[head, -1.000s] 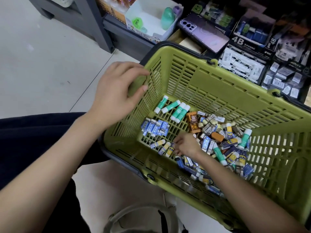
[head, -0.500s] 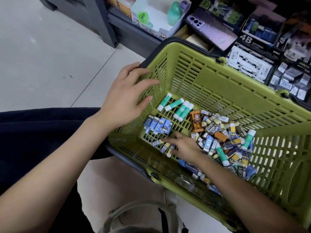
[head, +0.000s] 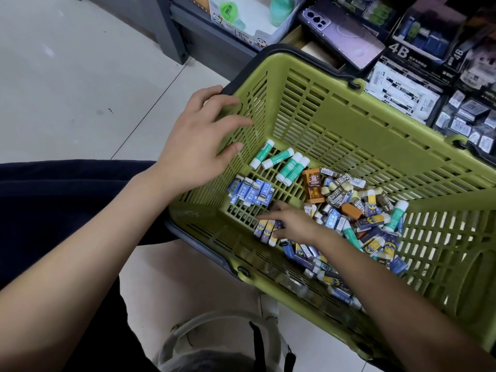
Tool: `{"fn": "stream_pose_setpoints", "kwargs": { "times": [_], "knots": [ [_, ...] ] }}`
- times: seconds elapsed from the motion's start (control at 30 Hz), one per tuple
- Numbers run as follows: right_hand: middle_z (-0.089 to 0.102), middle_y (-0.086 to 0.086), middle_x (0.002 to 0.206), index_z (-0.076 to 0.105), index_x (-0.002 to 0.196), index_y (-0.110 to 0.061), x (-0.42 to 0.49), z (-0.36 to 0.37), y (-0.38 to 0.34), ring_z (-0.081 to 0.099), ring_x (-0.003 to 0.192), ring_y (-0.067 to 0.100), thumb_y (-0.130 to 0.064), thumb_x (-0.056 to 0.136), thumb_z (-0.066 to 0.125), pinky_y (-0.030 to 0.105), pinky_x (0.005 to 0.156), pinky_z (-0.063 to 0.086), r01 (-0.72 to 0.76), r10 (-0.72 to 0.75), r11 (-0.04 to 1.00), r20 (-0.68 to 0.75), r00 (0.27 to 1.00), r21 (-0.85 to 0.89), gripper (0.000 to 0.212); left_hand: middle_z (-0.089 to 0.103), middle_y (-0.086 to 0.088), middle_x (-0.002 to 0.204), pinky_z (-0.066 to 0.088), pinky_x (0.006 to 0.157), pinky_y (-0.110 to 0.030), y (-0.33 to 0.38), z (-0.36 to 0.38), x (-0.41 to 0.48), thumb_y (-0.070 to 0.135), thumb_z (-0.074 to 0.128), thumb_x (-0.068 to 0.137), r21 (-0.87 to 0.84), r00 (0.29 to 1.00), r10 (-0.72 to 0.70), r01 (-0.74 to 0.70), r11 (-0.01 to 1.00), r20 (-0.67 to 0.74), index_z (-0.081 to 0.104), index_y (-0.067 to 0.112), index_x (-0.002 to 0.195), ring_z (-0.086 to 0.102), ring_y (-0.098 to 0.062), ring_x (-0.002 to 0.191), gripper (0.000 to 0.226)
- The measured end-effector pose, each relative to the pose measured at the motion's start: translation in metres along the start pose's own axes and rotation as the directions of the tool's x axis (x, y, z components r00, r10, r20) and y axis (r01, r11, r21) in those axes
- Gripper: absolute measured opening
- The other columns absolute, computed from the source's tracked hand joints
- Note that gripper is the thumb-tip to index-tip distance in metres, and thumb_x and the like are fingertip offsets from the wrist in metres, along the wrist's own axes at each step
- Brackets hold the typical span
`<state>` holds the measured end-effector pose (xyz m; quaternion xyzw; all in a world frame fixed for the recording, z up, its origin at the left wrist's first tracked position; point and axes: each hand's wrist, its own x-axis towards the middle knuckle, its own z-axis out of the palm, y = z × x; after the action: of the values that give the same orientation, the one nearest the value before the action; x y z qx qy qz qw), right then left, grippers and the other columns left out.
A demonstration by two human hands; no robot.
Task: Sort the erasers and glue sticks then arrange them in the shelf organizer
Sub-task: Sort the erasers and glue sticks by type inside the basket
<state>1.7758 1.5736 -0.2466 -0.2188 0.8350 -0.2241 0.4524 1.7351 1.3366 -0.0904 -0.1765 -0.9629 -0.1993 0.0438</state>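
Erasers and glue sticks all sit in the green basket point(head: 375, 122), centre-right of frame, none on the shelf point(head: 402, 49) at upper right yet. Sorting looks abt a third done: four glue sticks point(head: 281, 163) lined up mid-frame, a row of blue erasers point(head: 251, 191) just below-left, three purple-yellow erasers point(head: 267, 232) grouped lower centre. Big mixed pile point(head: 357, 218) on the right is unsorted, w/ more glue sticks in it, so lots left plus the whole shelving step. Left hand point(head: 198, 151) rests spread on the basket's left wall, holding nothing. Right hand point(head: 292, 224) lies loosely spread, fingertips on the purple-yellow group, no pinch. Vs. half a sec ago: that group now sits tighter, side by side; the right hand has slid nearer them; left hand has hardly moved.
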Motion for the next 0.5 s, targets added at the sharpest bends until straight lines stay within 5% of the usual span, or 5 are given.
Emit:
{"fn": "stream_pose_setpoints", "kwargs": {
  "times": [0.1,0.3,0.5],
  "knots": [
    [0.044,-0.001,0.114,0.052,0.133,-0.031,-0.013,-0.006,0.005,0.049,0.103,0.017,-0.013,0.086,0.067,0.025,0.084,0.039,0.013,-0.004,0.996,-0.111,0.994,0.085,0.052,0.057,-0.017,0.125,0.034,0.104,-0.049,0.001,-0.002,0.0,0.016,0.069,0.081,0.015,1.0,0.003,-0.003,1.0,0.011,0.067,0.01,0.114,0.038,-0.045,0.127,0.034],
    [0.059,-0.002,0.119,0.059,0.126,-0.026,-0.045,-0.002,0.027,0.037,0.122,0.021,-0.046,0.083,0.064,0.03,0.091,0.035,-0.073,0.026,0.952,-0.16,0.987,-0.298,0.047,0.058,-0.019,0.123,0.038,0.098,-0.056,0.02,0.004,0.002,0.012,0.069,0.078,0.032,0.997,0.048,-0.047,0.998,-0.055,0.071,0.01,0.104,0.046,-0.044,0.122,0.026],
    [0.056,-0.001,0.115,0.067,0.111,-0.027,-0.038,0.015,0.015,0.031,0.123,0.026,-0.065,0.081,0.051,0.039,0.094,0.03,-0.12,0.003,0.791,-0.192,0.981,-0.6,0.051,0.06,-0.013,0.121,0.033,0.1,-0.036,0.052,0.027,-0.007,0.008,0.067,0.084,-0.213,0.999,-0.006,0.018,0.977,0.053,0.072,0.008,0.103,0.049,-0.035,0.118,0.02]
  ]
}}
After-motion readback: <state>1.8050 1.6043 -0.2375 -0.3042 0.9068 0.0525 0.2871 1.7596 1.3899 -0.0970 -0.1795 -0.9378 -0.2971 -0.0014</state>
